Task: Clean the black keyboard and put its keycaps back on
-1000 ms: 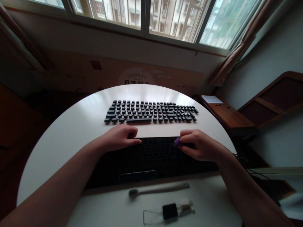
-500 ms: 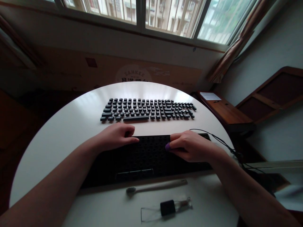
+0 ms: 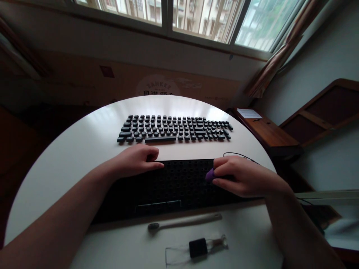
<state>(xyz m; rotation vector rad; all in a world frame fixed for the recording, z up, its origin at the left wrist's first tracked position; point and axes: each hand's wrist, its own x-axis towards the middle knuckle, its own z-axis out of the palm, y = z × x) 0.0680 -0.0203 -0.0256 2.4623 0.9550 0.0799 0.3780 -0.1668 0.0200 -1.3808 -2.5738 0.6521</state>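
A black keyboard [image 3: 174,186] stripped of its keycaps lies on the white table. My left hand [image 3: 137,158] rests at its far left part, fingers curled and thumb laid over the far edge. In my closed right hand [image 3: 238,175] is a small soft purple lump [image 3: 209,175], pressed on the right part of the keyboard. Whether the lump is cloth or gel I cannot tell. Beyond the keyboard, the loose black keycaps [image 3: 171,129] stand in keyboard order.
On the near side lie a toothbrush [image 3: 185,221] and a wire keycap puller [image 3: 198,247] with a black handle. A thin black cable [image 3: 241,155] runs off behind my right hand. The round white table [image 3: 67,145] has a curved far edge, with a wooden cabinet [image 3: 263,129] to its right.
My right hand has slid right along the keyboard with the purple lump, which shows more now. My left hand has stayed in about the same place.
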